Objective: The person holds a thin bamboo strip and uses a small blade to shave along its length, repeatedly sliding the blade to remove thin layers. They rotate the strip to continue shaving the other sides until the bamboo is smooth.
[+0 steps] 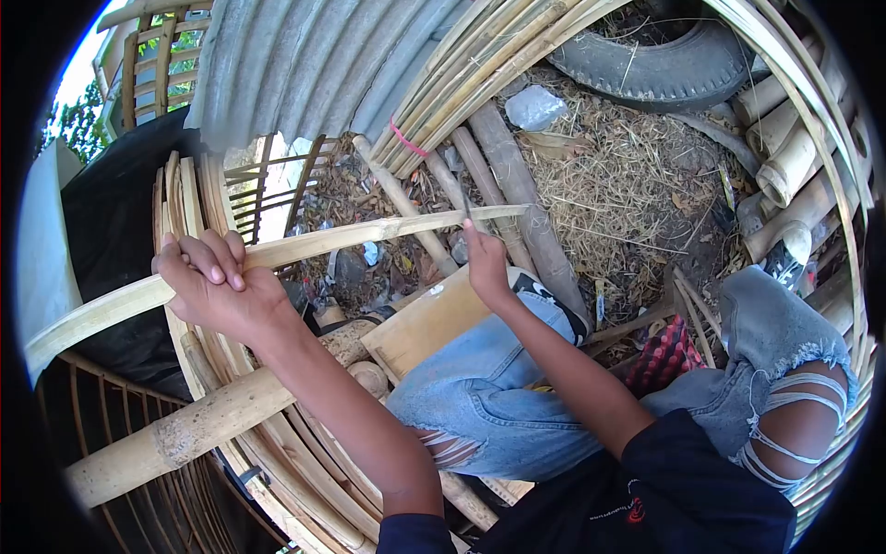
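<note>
A long pale bamboo strip (346, 238) runs across the view, slightly bowed, from the lower left to the middle. My left hand (221, 286) is closed around it left of centre, palm partly turned up. In my right hand (486, 261) is a small knife (466, 205), gripped with the fingers wrapped round its handle. Its dark blade meets the strip close to the far right end. Most of the handle is hidden in the fist.
A bundle of bamboo strips (461, 78) tied with a pink band rises ahead. More strips (295, 462) and a thick bamboo pole (208, 425) lie at the left. An old tire (660, 74), corrugated metal sheet (305, 69) and cut bamboo poles (789, 166) stand around the littered ground.
</note>
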A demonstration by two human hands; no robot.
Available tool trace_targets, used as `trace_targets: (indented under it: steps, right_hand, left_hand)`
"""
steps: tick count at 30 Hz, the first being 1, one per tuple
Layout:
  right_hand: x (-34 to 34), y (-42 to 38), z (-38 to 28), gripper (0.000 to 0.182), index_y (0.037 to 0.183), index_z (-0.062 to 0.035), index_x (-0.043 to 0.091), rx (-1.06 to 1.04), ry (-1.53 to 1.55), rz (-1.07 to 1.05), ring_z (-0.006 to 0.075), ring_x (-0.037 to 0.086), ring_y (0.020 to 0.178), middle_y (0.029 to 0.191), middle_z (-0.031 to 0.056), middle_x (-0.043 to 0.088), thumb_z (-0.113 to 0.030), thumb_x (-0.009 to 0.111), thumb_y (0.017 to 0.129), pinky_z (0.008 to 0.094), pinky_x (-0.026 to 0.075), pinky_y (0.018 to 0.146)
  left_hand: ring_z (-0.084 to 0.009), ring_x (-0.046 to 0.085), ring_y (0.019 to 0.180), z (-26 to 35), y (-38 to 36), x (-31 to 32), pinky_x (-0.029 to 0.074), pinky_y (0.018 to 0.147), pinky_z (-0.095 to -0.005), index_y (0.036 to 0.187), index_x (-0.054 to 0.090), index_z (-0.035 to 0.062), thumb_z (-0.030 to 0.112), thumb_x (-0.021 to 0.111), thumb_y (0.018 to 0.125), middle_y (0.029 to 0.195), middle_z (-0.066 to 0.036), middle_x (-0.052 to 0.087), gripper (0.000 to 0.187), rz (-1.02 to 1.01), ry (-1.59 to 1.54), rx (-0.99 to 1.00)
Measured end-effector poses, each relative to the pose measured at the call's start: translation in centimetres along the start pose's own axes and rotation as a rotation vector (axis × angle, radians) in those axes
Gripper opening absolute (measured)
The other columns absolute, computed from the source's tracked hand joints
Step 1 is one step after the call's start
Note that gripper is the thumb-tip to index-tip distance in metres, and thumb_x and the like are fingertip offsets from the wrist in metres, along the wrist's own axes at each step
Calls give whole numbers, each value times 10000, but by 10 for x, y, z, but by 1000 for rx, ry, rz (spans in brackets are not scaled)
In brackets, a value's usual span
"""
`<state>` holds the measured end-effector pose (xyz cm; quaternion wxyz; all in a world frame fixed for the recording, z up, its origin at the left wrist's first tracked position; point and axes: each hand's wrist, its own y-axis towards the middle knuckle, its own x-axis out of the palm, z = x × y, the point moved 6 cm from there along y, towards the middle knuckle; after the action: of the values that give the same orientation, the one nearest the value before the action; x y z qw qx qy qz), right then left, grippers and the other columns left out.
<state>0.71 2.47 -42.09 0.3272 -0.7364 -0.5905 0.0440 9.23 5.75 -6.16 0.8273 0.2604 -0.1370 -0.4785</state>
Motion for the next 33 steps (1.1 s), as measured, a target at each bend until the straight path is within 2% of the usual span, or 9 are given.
trace_targets:
  steps: [3,6,11,19,25,28,29,30,33]
  right_hand:
    - [-58,43,102,609,547,33,401,349,-251,255,169,407,426,448,66,362,-482,456,866,365,331,459]
    - [-60,60,112,594,496,-49,382,374,-118,118,156,366,339,396,29,324,-519,459,851,339,285,371]
    - [-6,-13,-31,529,504,-154,280,260,250,-415,58,248,331,420,-66,237,-485,432,888,234,168,328]
    - [13,-65,-106,526,514,-111,335,-69,80,-415,63,271,405,461,-54,282,-441,401,918,261,220,387]
    - [-52,18,91,560,463,-137,329,374,-28,41,95,265,320,406,-38,290,-514,460,855,280,210,330]
    - [-60,19,70,555,465,-155,304,497,95,-46,81,250,302,406,-45,269,-526,477,840,269,170,304]
    - [-43,17,49,555,469,-162,286,344,102,-48,67,230,297,407,-55,251,-524,466,849,248,143,300]
    - [-21,5,12,614,484,-21,400,319,158,-203,137,343,433,435,27,326,-484,418,886,318,287,453]
    - [27,-52,-107,557,553,28,382,-46,161,-392,148,334,456,474,60,314,-397,445,907,340,296,471]
  left_hand:
    - [-23,227,338,2,-1,2,188,333,-173,727,461,47,92,463,882,427,33,280,161,-25,-24,0]
    - [-27,218,316,2,-3,12,182,313,-174,735,463,71,102,449,895,415,33,286,164,-190,-124,-17]
    - [-37,220,273,-2,2,13,185,291,-173,714,437,95,108,431,906,390,32,307,193,-374,-286,-102]
    - [-35,231,257,-5,9,14,198,290,-180,701,414,106,102,399,909,369,32,326,209,-533,-388,-137]
    - [-20,247,246,-1,6,12,206,267,-158,678,370,123,87,378,899,346,44,330,225,-587,-488,-133]
    - [-13,251,240,1,-1,16,205,249,-142,685,377,119,68,374,890,341,44,335,212,-598,-532,-145]
    - [-15,248,245,1,-1,18,204,255,-144,686,383,116,70,380,891,349,41,333,210,-607,-523,-150]
    - [-16,246,249,1,-3,18,203,261,-147,688,390,112,73,386,892,356,39,331,208,-607,-506,-153]
    - [-29,222,272,-1,3,9,180,282,-164,702,444,95,104,419,896,389,31,315,196,-360,-241,-53]
